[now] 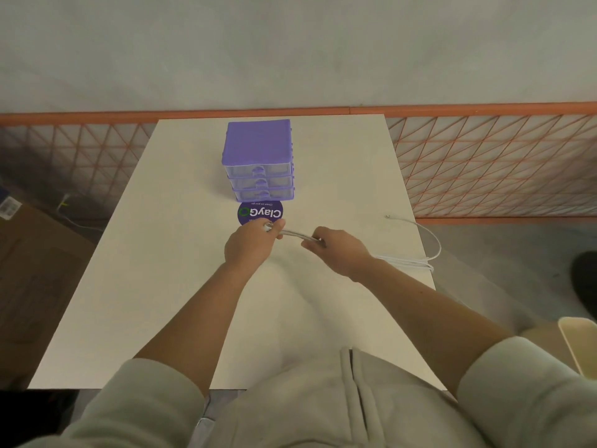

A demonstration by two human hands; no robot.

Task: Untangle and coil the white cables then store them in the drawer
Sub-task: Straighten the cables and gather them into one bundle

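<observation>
Both hands, left hand (250, 245) and right hand (339, 250), pinch a folded white cable (295, 235); beyond it sit a purple sticker (260, 213) and closed drawer unit (260, 161), with a loose cable (420, 253) to its right.

Just one view here, a wide-angle head cam looking forward and steeply down from the person's side of the white table (155, 286). Their forearms come up from the bottom edge, so it sits close. The purple drawer unit (258, 160) sits mid-frame near the table's far edge, wall and orange mesh fence (497, 166) behind it.
</observation>
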